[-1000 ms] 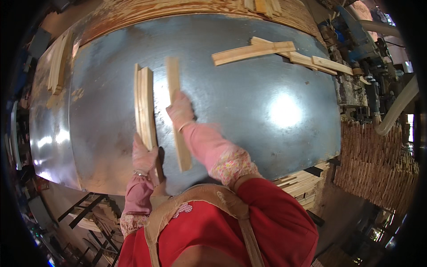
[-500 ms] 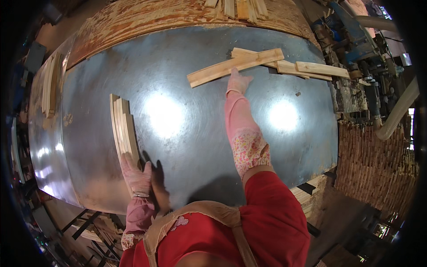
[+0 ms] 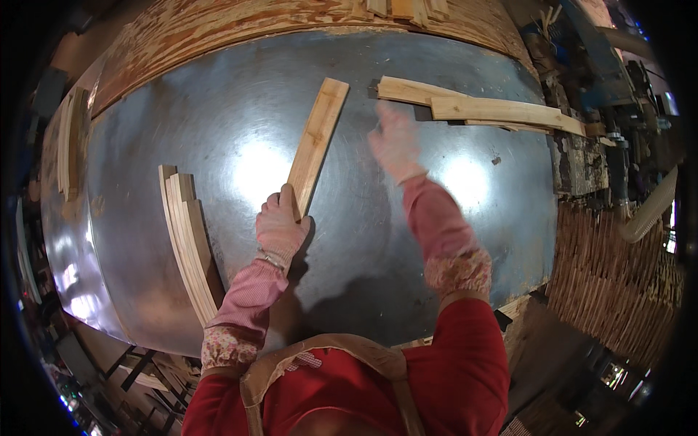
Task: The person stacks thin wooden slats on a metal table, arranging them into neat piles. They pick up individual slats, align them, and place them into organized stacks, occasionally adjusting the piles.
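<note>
My left hand [image 3: 282,224], in a pale pink glove, is closed on the near end of a flat wooden slat [image 3: 318,142] that slants away over the metal table. My right hand [image 3: 396,138], gloved alike, is smeared by motion over the table, just short of a loose pile of slats [image 3: 502,111] at the far right. I cannot make out its fingers. Left of my left arm lies a bundle of slats [image 3: 190,236], set side by side lengthwise with uneven far ends.
The metal tabletop [image 3: 349,240] reflects two bright lamps. Beyond its far edge a rough plywood board [image 3: 240,25] carries more wood pieces [image 3: 407,9]. Another slat stack [image 3: 71,145] lies at the far left. Machinery with a ribbed hose [image 3: 653,207] stands right, near stacked sticks [image 3: 611,276].
My left hand has left the bundle and grips a slat that lay on top of the right-hand pile. That slat has swung round and come nearer. My right hand is off it.
</note>
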`<state>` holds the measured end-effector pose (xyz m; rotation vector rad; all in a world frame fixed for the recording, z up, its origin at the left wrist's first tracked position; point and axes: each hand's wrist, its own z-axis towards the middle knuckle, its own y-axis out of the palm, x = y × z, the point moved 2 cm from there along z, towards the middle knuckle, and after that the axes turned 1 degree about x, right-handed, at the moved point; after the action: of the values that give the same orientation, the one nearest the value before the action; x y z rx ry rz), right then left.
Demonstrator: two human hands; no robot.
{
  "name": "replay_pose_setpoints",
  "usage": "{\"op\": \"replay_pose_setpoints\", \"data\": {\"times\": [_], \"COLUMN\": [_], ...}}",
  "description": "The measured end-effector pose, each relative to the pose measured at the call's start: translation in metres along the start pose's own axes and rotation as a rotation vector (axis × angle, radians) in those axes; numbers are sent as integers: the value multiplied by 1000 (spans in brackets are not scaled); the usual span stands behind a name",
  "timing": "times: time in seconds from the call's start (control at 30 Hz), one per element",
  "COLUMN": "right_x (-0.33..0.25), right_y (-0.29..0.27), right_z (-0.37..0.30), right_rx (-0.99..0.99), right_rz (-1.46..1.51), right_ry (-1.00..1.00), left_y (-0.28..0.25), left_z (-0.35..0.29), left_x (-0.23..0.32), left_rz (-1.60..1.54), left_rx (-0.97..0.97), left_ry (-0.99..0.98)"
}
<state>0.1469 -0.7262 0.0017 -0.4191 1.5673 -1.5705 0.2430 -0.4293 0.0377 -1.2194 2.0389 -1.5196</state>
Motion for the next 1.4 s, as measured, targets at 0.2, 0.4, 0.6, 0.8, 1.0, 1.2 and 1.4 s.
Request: {"op": "replay_pose_setpoints", "data": {"times": [0.2, 0.4, 0.6, 0.8, 1.0, 1.2, 1.4], "right_x": [42, -23, -64, -108, -29, -6, -58], "right_y": [-15, -24, 1, -62, -88, -64, -28], "right_z": [105, 51, -138, -261, -247, -281, -272], "right_rx": [-264, -431, -606, -923, -248, -1, -92], "right_rz": [-510, -520, -229, -292, -162, 223, 1270], "right_ry": [79, -198, -501, -672, 119, 469, 412], "left_y": [18, -7, 29, 45, 55, 45, 79], "left_z": [-77, -172, -258, -275, -282, -281, -221], "left_x": [-78, -117, -185, -230, -242, -197, -12], "left_rz": [-1246, -809, 24, 49, -3, 39, -1626], "left_rx": [-266, -189, 540, 253, 216, 554, -577], "left_ry": [-159, -374, -248, -683, -680, -279, -287]}}
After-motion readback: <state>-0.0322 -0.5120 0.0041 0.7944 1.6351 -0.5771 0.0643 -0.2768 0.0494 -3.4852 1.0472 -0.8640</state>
